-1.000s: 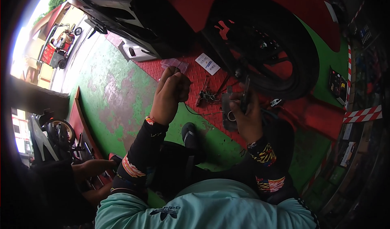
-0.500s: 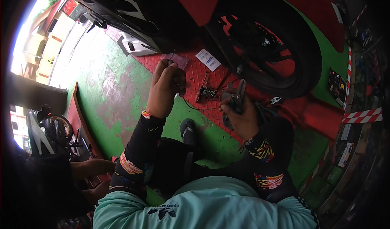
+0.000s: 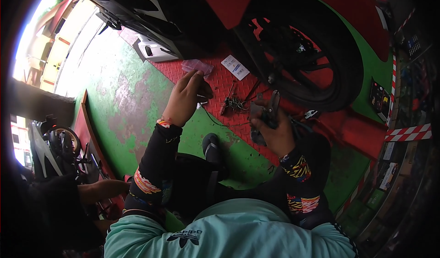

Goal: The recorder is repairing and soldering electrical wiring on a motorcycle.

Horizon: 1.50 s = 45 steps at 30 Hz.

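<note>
My left hand (image 3: 182, 100) is raised over the green floor at the edge of a red ramp plate. Its fingers are pinched together, seemingly on a thin dark wire (image 3: 214, 119) that trails from beneath it toward the right; the grip itself is partly hidden. In my right hand (image 3: 277, 136) is a pair of pliers (image 3: 275, 103) with the jaws pointing up, close to the rear tyre. Between the hands, a tangle of wires (image 3: 235, 104) lies on the red plate with a red-handled screwdriver (image 3: 223, 108) beside it.
A motorcycle wheel (image 3: 341, 70) stands at the upper right. On the red plate (image 3: 192, 80) lie a white printed card (image 3: 235, 67) and a clear pinkish bag (image 3: 195, 65). A dark box (image 3: 380, 100) sits farther right. Another person's arm (image 3: 103, 191) is at lower left.
My left hand has moved slightly down and left, its fingers pointing more to the right. The pliers in my right hand have tilted more upright and shifted a little.
</note>
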Tool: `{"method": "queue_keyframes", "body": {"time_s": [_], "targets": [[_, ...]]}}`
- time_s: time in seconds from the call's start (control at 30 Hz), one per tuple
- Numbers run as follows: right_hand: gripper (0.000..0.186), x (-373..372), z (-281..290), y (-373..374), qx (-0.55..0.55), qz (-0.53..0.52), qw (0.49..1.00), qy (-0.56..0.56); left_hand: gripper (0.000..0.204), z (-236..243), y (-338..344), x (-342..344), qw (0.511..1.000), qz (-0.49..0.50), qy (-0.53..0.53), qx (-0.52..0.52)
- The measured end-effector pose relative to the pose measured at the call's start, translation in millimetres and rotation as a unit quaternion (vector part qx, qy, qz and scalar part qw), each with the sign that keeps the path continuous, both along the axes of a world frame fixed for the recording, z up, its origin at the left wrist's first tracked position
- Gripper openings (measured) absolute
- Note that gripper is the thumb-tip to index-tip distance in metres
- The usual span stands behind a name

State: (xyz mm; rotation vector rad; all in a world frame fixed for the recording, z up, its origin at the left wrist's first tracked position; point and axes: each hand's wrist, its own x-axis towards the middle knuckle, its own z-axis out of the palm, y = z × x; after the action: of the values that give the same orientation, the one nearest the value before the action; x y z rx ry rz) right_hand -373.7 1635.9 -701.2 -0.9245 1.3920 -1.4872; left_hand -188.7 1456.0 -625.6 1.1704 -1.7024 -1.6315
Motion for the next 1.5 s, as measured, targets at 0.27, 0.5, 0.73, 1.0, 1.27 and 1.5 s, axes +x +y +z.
{"method": "queue_keyframes", "body": {"time_s": [0.27, 0.5, 0.73, 1.0, 1.27, 1.5], "targets": [[0.042, -3, 4, 1, -0.035, -0.027, 0.989, -0.142, 0.033, 1, -7, 3, 0.995, -0.01, -0.04, -0.092], [0.042, -10, 12, 5, -0.092, 0.003, 0.963, -0.254, 0.029, 6, 5, -6, 0.883, -0.012, -0.192, -0.427], [0.042, -6, 8, 2, -0.061, -0.003, 0.968, -0.243, 0.036, 15, 41, -24, 0.892, -0.339, -0.053, -0.293], [0.044, -10, 13, 5, -0.055, -0.038, 0.966, -0.25, 0.019, -2, 50, -31, 0.888, -0.328, -0.069, -0.315], [0.044, -20, 5, 0, -0.072, -0.04, 0.991, 0.107, 0.015, 9, 52, -27, 0.955, -0.222, -0.072, -0.184], [0.064, -13, 5, 1, -0.113, -0.074, 0.929, 0.345, 0.02, 8, 54, -26, 0.972, -0.214, 0.041, -0.084]]}}
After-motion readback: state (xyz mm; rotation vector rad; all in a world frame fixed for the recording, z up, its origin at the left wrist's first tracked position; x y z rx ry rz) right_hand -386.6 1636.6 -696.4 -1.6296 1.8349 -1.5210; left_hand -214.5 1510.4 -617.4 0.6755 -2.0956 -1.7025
